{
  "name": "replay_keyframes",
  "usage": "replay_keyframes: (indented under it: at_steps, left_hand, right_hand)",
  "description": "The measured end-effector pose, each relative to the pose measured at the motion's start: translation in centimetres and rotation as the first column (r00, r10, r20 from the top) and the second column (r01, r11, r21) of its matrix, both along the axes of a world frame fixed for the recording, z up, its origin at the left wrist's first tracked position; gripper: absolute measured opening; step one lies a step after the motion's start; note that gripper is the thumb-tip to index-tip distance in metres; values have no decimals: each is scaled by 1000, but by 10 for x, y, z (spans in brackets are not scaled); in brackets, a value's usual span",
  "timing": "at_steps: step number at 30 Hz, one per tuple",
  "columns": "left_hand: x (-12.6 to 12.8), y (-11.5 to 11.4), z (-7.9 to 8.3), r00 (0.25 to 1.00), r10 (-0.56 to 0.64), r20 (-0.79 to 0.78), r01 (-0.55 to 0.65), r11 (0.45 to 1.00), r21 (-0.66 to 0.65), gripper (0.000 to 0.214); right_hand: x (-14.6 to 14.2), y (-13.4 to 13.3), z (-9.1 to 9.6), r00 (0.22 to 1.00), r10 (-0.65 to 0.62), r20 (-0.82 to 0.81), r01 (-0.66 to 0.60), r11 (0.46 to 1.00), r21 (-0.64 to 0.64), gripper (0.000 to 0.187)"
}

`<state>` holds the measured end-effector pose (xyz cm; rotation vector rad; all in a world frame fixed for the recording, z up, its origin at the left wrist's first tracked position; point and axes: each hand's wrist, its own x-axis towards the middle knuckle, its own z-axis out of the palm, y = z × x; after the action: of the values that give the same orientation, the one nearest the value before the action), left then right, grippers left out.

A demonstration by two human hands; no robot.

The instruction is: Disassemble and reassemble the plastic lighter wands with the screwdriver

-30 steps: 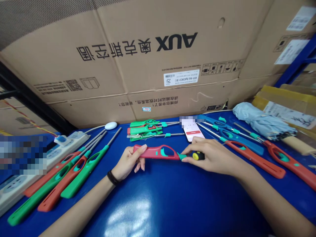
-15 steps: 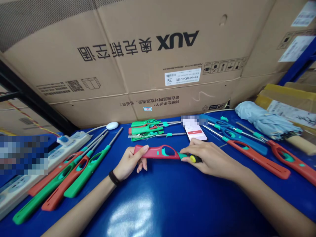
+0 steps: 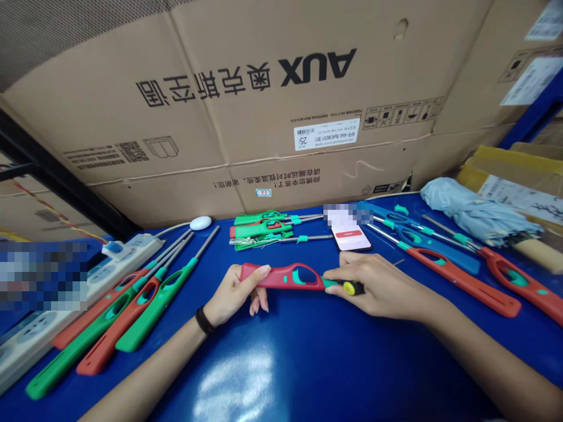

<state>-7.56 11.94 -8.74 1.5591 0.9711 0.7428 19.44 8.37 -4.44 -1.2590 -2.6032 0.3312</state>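
My left hand (image 3: 235, 294) pinches the rear end of a red lighter handle (image 3: 281, 277) with teal trigger parts, holding it level just above the blue table (image 3: 308, 363). My right hand (image 3: 380, 285) is closed around a small screwdriver with a black and yellow grip (image 3: 350, 288), its tip at the handle's teal front end. A phone (image 3: 350, 237) lies just behind my right hand.
Long red and green lighters (image 3: 109, 316) lie at the left beside a white power strip (image 3: 65, 299). Green lighter parts (image 3: 264, 228) sit behind; blue and red lighters (image 3: 457, 275) spread at the right. A folded umbrella (image 3: 479, 214) and cardboard boxes (image 3: 264, 105) border the table.
Both hands and the red handle have stayed together with only a small shift; the yellow grip end sits slightly lower and to the right. The camera has moved a little.
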Motion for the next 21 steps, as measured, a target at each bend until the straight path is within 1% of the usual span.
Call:
replay_keyframes:
  at_steps: [3, 5, 8, 10, 12, 14, 15, 16, 18, 20, 21]
  left_hand:
    - [2, 1, 0, 1000, -11, -6, 11, 1000, 15, 63]
    - [3, 2, 0, 1000, -6, -6, 6, 999, 46, 60]
    - [4, 3, 2, 999, 24, -23, -20, 991, 132, 44]
    - [4, 3, 3, 999, 26, -46, -17, 982, 190, 35]
    - [6, 1, 5, 998, -8, -69, 23, 973, 230, 30]
    - [7, -2, 5, 990, -79, -121, 111, 950, 292, 30]
    - [8, -4, 5, 981, -114, -158, 161, 929, 333, 32]
    - [8, -5, 5, 969, -141, -201, 209, 903, 375, 36]
    - [9, -7, 5, 942, -168, -289, 288, 849, 443, 45]
    - [9, -7, 4, 922, -167, -349, 329, 815, 477, 51]
    - [9, -7, 3, 914, -165, -370, 342, 804, 487, 52]
  right_hand:
    - [1, 0, 1, 1000, -31, 0, 31, 999, -6, 22]
    - [3, 0, 3, 999, -51, -17, 50, 998, -48, 24]
    - [9, 0, 5, 997, -76, -32, 71, 988, -135, 24]
    - [15, 1, 6, 995, -98, -23, 93, 981, -169, 21]
    - [20, 2, 5, 993, -113, -17, 107, 973, -202, 20]
    - [25, 5, 3, 993, -111, -35, 101, 971, -219, 19]
    - [26, 6, 3, 992, -107, -64, 92, 975, -202, 18]
    - [26, 8, 3, 989, -100, -111, 82, 984, -160, 17]
    - [25, 9, 5, 964, -84, -251, 85, 996, -9, 13]
    - [20, 9, 10, 911, -54, -409, 124, 982, 146, 8]
    - [17, 9, 14, 879, -36, -476, 144, 970, 193, 8]
